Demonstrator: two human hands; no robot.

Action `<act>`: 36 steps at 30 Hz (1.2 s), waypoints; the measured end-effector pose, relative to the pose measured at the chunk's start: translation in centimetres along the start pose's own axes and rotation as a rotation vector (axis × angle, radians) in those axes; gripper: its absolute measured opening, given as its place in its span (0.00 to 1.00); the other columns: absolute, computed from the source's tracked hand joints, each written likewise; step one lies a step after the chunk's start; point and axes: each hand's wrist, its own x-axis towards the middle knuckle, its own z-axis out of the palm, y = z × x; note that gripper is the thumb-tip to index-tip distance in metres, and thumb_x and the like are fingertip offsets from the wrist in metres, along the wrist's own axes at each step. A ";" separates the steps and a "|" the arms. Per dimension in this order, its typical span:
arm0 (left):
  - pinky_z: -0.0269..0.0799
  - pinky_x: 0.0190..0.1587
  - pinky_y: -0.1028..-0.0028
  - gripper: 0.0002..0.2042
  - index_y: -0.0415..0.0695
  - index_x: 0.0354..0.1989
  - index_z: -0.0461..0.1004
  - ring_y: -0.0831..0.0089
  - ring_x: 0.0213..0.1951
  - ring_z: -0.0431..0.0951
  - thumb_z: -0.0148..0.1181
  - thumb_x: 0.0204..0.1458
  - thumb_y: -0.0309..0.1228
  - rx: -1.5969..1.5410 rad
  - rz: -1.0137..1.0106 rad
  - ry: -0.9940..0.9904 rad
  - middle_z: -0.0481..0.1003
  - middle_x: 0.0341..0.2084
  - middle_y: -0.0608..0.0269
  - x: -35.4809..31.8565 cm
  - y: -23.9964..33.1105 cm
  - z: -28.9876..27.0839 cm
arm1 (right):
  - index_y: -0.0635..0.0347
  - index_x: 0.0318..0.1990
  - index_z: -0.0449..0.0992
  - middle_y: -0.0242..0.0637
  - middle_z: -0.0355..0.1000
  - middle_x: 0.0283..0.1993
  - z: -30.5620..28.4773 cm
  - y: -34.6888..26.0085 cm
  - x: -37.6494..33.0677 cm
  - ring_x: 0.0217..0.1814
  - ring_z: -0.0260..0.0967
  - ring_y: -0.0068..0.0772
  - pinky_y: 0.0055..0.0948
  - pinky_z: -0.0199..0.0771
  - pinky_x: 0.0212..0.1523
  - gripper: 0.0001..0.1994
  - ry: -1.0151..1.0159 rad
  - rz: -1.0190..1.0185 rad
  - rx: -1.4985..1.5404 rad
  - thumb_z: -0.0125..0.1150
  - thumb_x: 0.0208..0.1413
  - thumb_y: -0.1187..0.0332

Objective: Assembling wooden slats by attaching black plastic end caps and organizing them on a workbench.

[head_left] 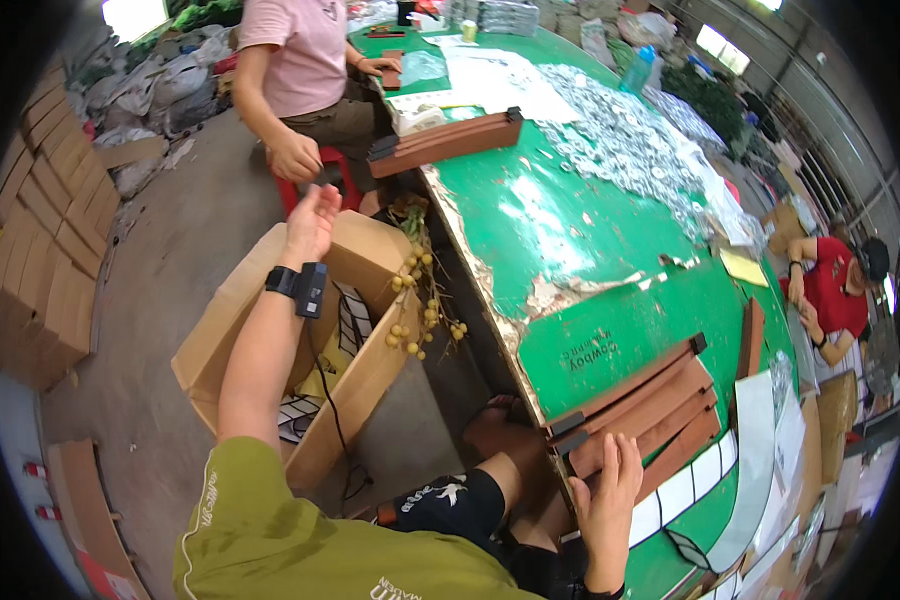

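In the head view, the left hand is held out at upper left of centre, just below a co-worker's hand, with its palm turned up and its fingers loosely curved, perhaps so that something small can be taken or passed; whether anything is gripped there cannot be told. A black device is strapped at that wrist. The right hand is spread at lower right of centre, its fingers open and closed on nothing, the fingertips laid against the near group of brown strips.

These strips are found at lower right, on the green table, slanting up from its edge. They seem to be laid side by side so that each is kept within reach. At least four can be counted; black caps are seen on some ends. About three more are bundled in a far stack at upper centre, and one single strip is seen at right.

One open carton is set beneath the left forearm, apparently so its contents can be reached. One heap of metal washers, too many to be counted, is spread at upper right, beside one blue bottle.
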 end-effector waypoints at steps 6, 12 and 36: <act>0.76 0.53 0.67 0.12 0.41 0.46 0.77 0.67 0.46 0.80 0.55 0.66 0.37 0.256 -0.147 -0.309 0.81 0.44 0.58 0.1 1.4 0.3 | 0.64 0.70 0.59 0.54 0.60 0.67 -0.5 1.7 -0.4 0.71 0.56 0.62 0.52 0.58 0.69 0.43 0.142 0.007 0.081 0.74 0.45 0.71; 0.69 0.38 0.80 0.05 0.42 0.42 0.76 0.84 0.33 0.73 0.57 0.62 0.27 1.249 -0.059 -0.747 0.76 0.31 0.70 -18.2 -4.0 10.9 | 0.64 0.72 0.55 0.56 0.61 0.66 -1.2 5.3 -3.8 0.70 0.57 0.60 0.48 0.59 0.69 0.44 0.248 0.272 0.068 0.74 0.47 0.70; 0.58 0.68 0.48 0.36 0.50 0.66 0.67 0.41 0.70 0.56 0.73 0.44 0.32 1.374 0.773 -1.499 0.53 0.70 0.44 -44.6 -19.1 16.3 | 0.68 0.70 0.54 0.54 0.65 0.58 3.0 7.1 -9.3 0.60 0.63 0.56 0.49 0.63 0.60 0.53 0.281 0.263 0.056 0.80 0.39 0.57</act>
